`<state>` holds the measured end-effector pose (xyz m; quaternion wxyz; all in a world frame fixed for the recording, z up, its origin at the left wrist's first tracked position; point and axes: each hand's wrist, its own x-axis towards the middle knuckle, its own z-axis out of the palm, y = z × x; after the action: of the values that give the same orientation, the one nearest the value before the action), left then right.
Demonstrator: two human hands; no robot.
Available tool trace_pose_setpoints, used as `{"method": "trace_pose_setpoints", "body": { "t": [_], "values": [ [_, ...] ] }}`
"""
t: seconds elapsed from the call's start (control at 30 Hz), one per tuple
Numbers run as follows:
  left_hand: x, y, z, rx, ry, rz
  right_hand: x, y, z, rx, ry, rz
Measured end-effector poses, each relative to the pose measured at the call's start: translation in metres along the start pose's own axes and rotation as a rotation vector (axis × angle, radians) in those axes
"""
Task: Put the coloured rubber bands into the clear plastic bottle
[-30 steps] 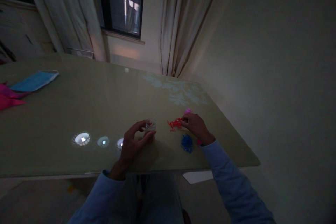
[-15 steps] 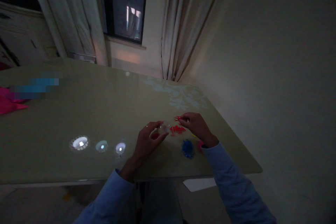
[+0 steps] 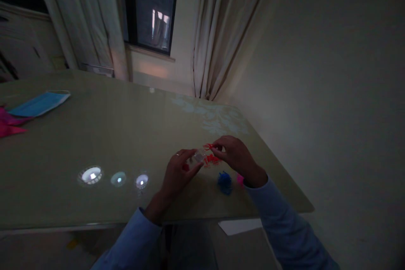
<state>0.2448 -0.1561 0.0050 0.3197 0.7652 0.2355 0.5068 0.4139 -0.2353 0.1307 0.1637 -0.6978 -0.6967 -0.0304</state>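
Note:
My left hand point(image 3: 179, 172) is wrapped round a small clear plastic container point(image 3: 199, 156), which lies on its side with its mouth to the right. Some red point(image 3: 186, 167) shows through it between my fingers. Just above and right of the mouth, my right hand point(image 3: 232, 152) pinches a few thin red rubber bands point(image 3: 208, 147). On the tabletop below is a small pile of red rubber bands point(image 3: 211, 160). Nearer to me lies a blue clump of bands point(image 3: 225, 182), and a pink bundle point(image 3: 240, 179) is partly hidden by my right wrist.
The glossy table point(image 3: 126, 135) has its right edge beside a wall. A blue face mask point(image 3: 41, 103) and a bright pink item point(image 3: 12, 124) lie at the far left. Ceiling lights reflect in the surface. Something white and flat point(image 3: 239, 226) shows below the front edge.
My right hand has moved left with the red rubber bands, closer to the container's mouth. My left hand still grips the container, now turned slightly.

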Motion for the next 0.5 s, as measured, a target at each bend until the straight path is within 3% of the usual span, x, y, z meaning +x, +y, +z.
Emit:
{"method": "trace_pose_setpoints", "body": {
  "t": [0.5],
  "values": [
    [-0.001,-0.002,0.001,0.066,-0.038,0.028,0.004,-0.013,-0.005,-0.297,-0.210,-0.094]
  ]
}}
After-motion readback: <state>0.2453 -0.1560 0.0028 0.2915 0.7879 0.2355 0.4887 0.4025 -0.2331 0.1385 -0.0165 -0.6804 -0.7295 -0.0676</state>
